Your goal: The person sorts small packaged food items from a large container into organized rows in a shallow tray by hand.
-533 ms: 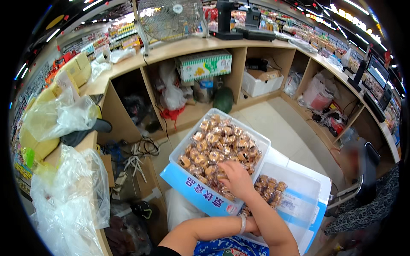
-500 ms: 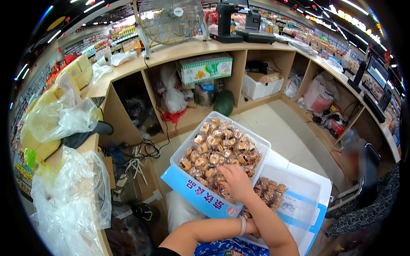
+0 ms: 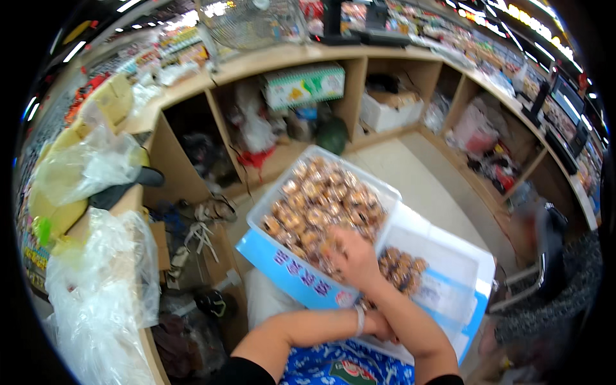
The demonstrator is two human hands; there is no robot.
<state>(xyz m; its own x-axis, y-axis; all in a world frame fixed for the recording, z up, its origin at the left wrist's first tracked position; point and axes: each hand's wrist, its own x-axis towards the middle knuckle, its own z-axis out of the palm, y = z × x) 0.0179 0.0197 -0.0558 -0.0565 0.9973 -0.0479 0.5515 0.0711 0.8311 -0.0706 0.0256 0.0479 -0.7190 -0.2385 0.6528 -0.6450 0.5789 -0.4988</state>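
Blue carton panel (image 3: 295, 274) at the front, clear plastic tub (image 3: 390, 200) right behind it, heaped with wrapped round cookies (image 3: 321, 199). My right hand (image 3: 355, 256) is in at the near side, fingers curled down among them; can't tell if I've actually got one pinched. My left hand (image 3: 380, 326) is tucked under my right forearm by the second tub (image 3: 449, 273), which has a smaller bunch, and it's too hidden to say if it's gripping anything. For rummaging like this I'd go light: fingertips only, lift by the wrapper, no shoving down, or they'll probably crumble. Can't see what's propping the tubs up. Pale floor tiles (image 3: 410, 170) beyond, then a curved wooden counter (image 3: 269, 59) with cubbies, a watermelon (image 3: 332, 133) in one, shop shelves past that. Crumpled clear plastic bags (image 3: 106, 276) off to my left.
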